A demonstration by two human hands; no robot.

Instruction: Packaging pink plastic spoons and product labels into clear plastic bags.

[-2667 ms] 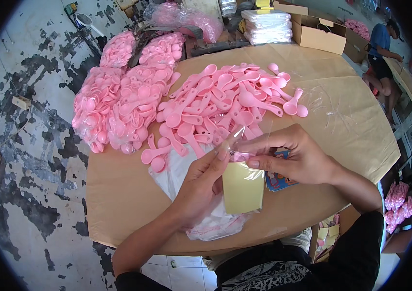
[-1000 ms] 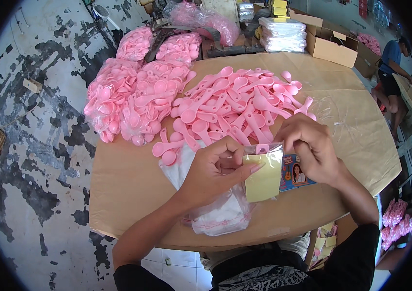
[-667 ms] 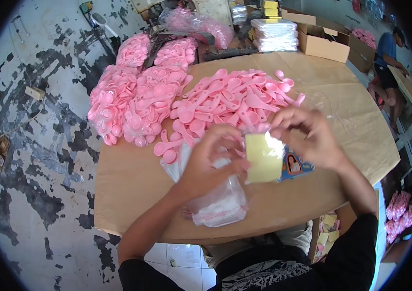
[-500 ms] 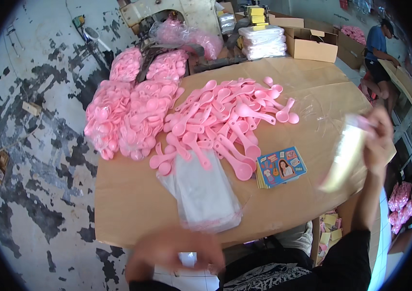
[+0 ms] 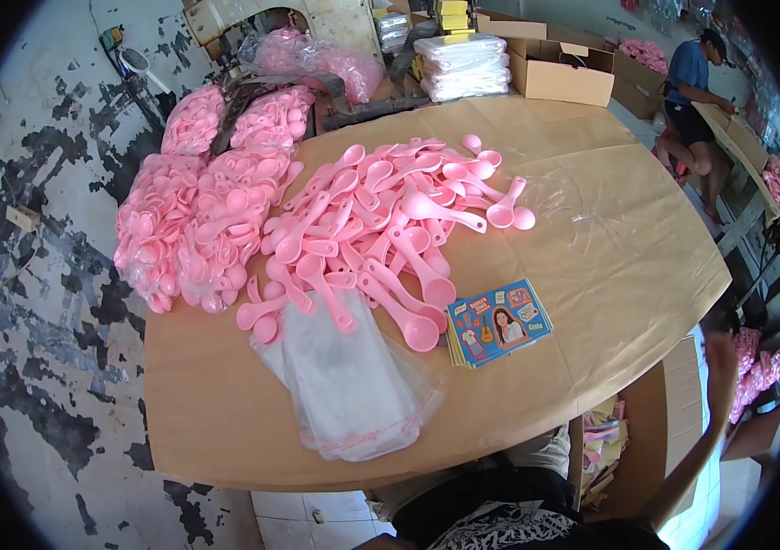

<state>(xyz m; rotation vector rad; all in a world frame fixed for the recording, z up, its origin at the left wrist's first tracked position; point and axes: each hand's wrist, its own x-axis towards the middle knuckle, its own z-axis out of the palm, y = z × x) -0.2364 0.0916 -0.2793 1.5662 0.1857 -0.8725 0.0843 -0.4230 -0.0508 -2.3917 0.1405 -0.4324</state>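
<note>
My right hand (image 5: pixel 722 356) is stretched out past the table's right edge, low beside a heap of pink packets (image 5: pixel 758 367); the frame does not show whether it holds anything. My left hand is out of view. On the brown table (image 5: pixel 628 266) lies a pile of loose pink plastic spoons (image 5: pixel 390 220). In front of the pile lies a stack of clear plastic bags (image 5: pixel 353 385). A small stack of colourful picture cards (image 5: pixel 498 323) sits to the right of the bags.
Bagged pink spoons (image 5: pixel 197 220) are heaped at the table's left. Cardboard boxes (image 5: pixel 559 69) and a stack of white plastic packs (image 5: pixel 463 64) stand at the back. Another person (image 5: pixel 692 92) bends at a bench at the far right. The floor at left is cracked and patchy.
Both hands held a clear bag with a spoon and a card over the table. My right hand then carried it off to the right, and my left hand dropped out of view.
</note>
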